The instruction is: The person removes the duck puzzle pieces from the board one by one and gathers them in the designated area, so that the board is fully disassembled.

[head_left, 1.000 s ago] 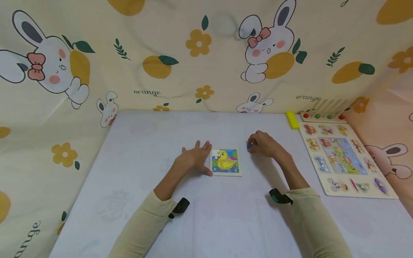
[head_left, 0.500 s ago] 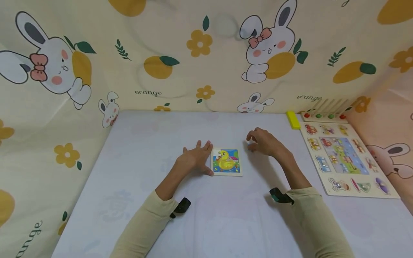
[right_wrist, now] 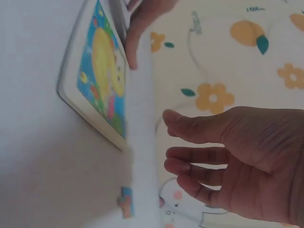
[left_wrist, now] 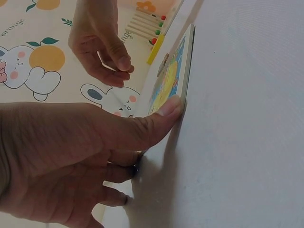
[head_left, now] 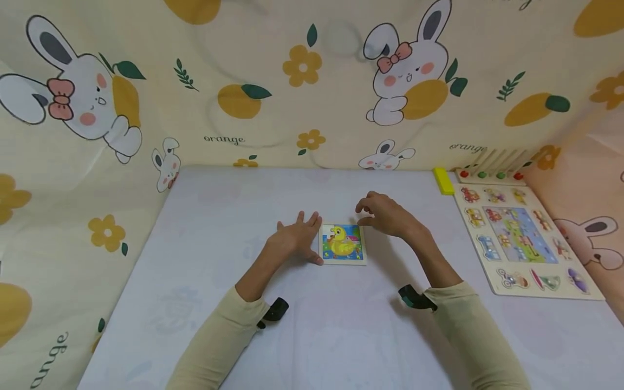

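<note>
A small square duck puzzle (head_left: 343, 244) in a pale wooden frame lies on the table; the upper left corner of its picture shows a pale patch. My left hand (head_left: 293, 238) rests at its left side with fingers spread, and the thumb (left_wrist: 168, 107) touches the frame's edge in the left wrist view. My right hand (head_left: 385, 214) hovers by the puzzle's upper right corner. Its fingers are loosely bent and apart, with nothing between them in the right wrist view. A small blue and orange puzzle piece (right_wrist: 126, 202) lies on the table beyond the frame.
A larger wooden peg puzzle board (head_left: 521, 244) with vehicle and toy pictures lies at the right. Behind it are a rack with upright sticks (head_left: 489, 176) and a yellow block (head_left: 443, 181). A rabbit-print cloth (head_left: 273, 59) hangs along the table's back edge.
My right hand has let go of the small blue piece, lifted slightly and moved left toward the puzzle. My left hand stays at the puzzle's left side.
</note>
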Demonstrator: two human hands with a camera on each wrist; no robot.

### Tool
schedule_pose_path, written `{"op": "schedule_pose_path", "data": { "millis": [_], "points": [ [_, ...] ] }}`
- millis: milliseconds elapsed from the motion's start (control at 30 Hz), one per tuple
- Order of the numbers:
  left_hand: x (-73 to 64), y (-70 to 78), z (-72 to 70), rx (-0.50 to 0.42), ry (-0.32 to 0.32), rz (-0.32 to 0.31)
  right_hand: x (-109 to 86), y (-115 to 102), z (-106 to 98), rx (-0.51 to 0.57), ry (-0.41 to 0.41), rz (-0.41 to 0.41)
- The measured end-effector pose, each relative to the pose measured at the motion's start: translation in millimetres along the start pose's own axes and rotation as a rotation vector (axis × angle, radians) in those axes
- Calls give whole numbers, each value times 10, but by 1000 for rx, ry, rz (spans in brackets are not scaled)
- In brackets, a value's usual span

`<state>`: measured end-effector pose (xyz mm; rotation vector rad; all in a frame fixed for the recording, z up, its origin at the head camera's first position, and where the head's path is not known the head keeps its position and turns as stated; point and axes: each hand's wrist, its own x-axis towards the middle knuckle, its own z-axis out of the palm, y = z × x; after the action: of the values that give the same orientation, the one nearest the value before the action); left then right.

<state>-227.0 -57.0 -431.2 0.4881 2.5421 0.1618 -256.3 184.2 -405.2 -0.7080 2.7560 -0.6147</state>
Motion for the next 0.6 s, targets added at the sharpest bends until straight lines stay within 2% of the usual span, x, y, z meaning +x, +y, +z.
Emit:
{"op": "schedule_pose_path", "data": {
  "millis": [233, 367, 600],
  "points": [
    [2, -21, 0, -11, -18, 10, 96, -77, 177, 0, -67, -35],
    [9, -26, 1, -5, -20, 9, 157, -107, 255, -4, -91, -23],
    [10, -29, -14, 2, -13, 8, 176, -161, 321, -34, -84, -13]
  ]
}}
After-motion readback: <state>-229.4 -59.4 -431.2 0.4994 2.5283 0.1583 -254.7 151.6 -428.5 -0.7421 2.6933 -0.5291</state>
